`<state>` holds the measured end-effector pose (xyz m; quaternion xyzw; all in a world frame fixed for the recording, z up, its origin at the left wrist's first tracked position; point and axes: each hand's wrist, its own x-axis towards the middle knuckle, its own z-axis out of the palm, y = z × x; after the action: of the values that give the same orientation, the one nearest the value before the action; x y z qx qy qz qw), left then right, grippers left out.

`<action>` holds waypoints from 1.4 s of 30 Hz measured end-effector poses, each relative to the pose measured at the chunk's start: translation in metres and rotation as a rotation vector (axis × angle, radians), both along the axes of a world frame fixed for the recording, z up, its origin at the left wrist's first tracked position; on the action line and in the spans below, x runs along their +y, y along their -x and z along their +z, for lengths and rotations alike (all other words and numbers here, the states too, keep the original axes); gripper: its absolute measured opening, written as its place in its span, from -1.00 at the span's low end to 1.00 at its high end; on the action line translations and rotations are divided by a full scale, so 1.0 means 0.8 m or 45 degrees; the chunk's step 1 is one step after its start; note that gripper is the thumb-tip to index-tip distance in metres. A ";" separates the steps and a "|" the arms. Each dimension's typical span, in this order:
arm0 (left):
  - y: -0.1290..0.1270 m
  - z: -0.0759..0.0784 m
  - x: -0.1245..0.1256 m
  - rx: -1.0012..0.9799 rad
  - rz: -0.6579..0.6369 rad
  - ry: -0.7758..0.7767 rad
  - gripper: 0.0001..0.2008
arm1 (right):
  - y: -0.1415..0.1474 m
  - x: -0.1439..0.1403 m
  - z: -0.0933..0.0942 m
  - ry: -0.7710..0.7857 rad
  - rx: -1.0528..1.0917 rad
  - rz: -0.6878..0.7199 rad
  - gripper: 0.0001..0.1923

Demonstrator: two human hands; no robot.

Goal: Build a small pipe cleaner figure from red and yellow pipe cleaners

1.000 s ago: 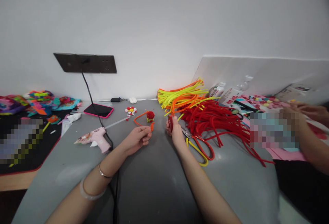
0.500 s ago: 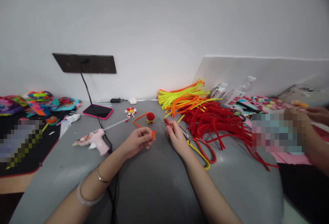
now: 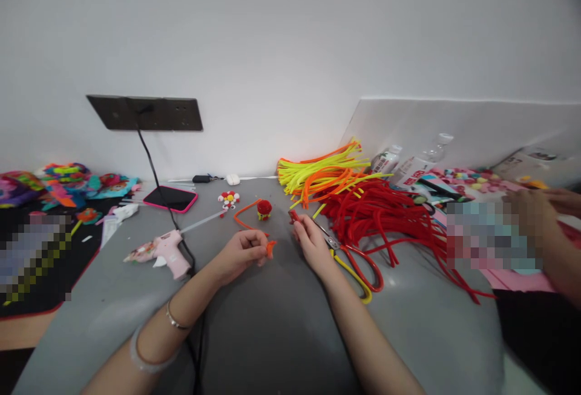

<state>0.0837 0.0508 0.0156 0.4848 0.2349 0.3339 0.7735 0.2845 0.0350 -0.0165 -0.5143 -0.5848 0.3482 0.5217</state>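
My left hand (image 3: 245,251) is closed, pinching a short folded orange pipe cleaner (image 3: 271,246) at its fingertips. A bent orange pipe cleaner (image 3: 247,208) runs behind that hand; whether the two are one piece I cannot tell. My right hand (image 3: 312,242) is closed around a small red object (image 3: 295,216), mostly hidden by the fingers. Scissors (image 3: 358,262) with red and yellow handles lie just right of this hand. Beyond and between both hands stands a small red pipe-cleaner flower (image 3: 264,209) with a yellow-green base.
A pink glue gun (image 3: 164,253) with its black cord lies at left, near a phone (image 3: 175,198). Piles of yellow-orange (image 3: 318,168) and red pipe cleaners (image 3: 376,213) fill the right side, with bottles (image 3: 417,164) behind. Another person's hand (image 3: 535,216) is at far right.
My left hand has turned slightly, and the orange pipe cleaner in it sits a little lower. My right hand has barely moved. The whole view has shifted slightly.
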 end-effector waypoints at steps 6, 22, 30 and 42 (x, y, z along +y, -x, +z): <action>-0.002 0.002 0.001 0.021 0.075 0.000 -0.61 | 0.001 0.001 -0.001 -0.032 -0.078 -0.088 -0.77; 0.000 -0.019 0.014 0.622 0.530 -0.660 -0.86 | 0.001 0.005 -0.015 -0.229 -0.735 -0.411 -0.82; 0.003 -0.021 0.009 0.879 0.728 -1.431 -0.89 | 0.003 -0.002 -0.007 -0.285 -0.666 -0.489 -0.91; 0.003 -0.020 0.008 0.958 0.772 -1.643 -0.86 | 0.014 -0.014 0.009 -0.313 -0.764 -0.558 -0.81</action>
<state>0.0813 0.0572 -0.0003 0.8312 0.3619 0.4134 0.0856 0.2732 0.0235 -0.0090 -0.6397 -0.6251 -0.0101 0.4472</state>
